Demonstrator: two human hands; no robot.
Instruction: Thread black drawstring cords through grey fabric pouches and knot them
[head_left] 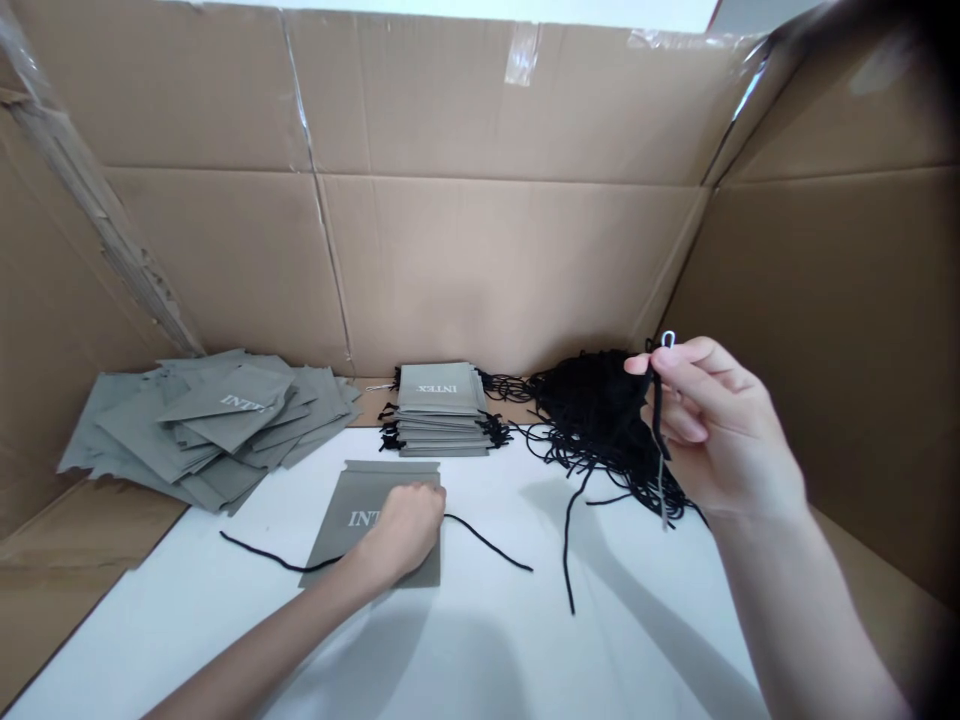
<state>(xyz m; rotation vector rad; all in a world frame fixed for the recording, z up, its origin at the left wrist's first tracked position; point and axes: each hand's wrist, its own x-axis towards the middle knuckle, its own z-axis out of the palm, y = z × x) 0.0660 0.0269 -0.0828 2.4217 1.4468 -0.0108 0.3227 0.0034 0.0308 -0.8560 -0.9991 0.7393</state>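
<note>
My right hand (pixel 720 430) is raised at the right, thumb and fingertips pinched on a thin metal threading needle (pixel 668 340) with a looped end. A black cord (pixel 658 415) hangs from the same pinch alongside the needle's shank. My left hand (pixel 411 520) is closed, resting over the right part of a flat grey pouch (pixel 345 495) with white lettering. Another black cord (pixel 487 545) emerges on both sides of that hand and forearm. Curled fingers hide whatever the left hand grips.
Loose grey pouches (pixel 217 425) are heaped at the left. A neat stack of pouches with corded edges (pixel 442 400) stands at the back centre. Right of it lies a tangled pile of black cords (pixel 592 400), some straying over the white table (pixel 480 650). Cardboard walls (pixel 510 260) enclose the table.
</note>
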